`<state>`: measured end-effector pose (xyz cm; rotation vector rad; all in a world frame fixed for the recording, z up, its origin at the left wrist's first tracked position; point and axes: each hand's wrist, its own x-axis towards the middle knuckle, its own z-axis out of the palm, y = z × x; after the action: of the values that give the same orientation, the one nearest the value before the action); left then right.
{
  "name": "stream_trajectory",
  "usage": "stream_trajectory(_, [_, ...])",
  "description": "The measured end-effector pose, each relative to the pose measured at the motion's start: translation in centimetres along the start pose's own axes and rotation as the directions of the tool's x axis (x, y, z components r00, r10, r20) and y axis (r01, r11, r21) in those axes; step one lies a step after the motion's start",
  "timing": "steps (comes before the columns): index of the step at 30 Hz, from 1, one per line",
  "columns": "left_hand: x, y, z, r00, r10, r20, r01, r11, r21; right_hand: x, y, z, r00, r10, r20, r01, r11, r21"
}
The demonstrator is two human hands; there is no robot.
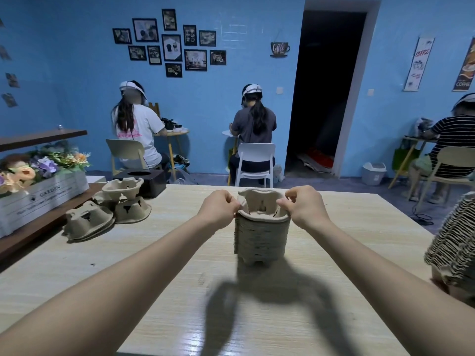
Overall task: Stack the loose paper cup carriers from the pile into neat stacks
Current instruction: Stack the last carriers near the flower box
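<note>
Two hands pinch the top cup carrier [263, 205] on a tall stack [261, 236] at mid-table [154, 265]: left hand [218, 208] grips its left rim, right hand [304, 206] its right. Loose carriers [110, 209] lie far left.

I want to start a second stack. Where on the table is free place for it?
Bare table lies right of the stack, and between it and the loose carriers. The far left is crowded by those carriers and the flower crate.
</note>
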<state>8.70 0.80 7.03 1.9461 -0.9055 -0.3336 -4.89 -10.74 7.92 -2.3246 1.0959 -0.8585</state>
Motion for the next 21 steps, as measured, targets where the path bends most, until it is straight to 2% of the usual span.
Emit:
stream_trajectory(5, [-0.1,-0.5,0.2,0.997,0.069,-0.046,-0.063,0.992,0.111,-0.2,-0.1,0.4,1.0,-0.014,-0.002,0.014,0.999,-0.03])
stream_trajectory(8, [-0.4,-1.2,-0.1,0.993,0.1,-0.054,-0.093,0.988,0.122,-0.3,-1.0,0.4,0.999,-0.051,0.012,0.051,0.997,-0.06])
stream_trajectory(15, [-0.1,-4.2,-3.2,0.989,0.095,-0.111,-0.083,0.991,0.106,-0.3,-5.7,3.0,0.974,-0.219,0.054,0.22,0.975,-0.009])
stream_trajectory(21, [0.2,-8.6,-7.4,0.984,0.076,-0.161,-0.042,0.977,0.21,-0.6,-9.9,8.1,0.935,-0.316,0.163,0.317,0.948,0.022])
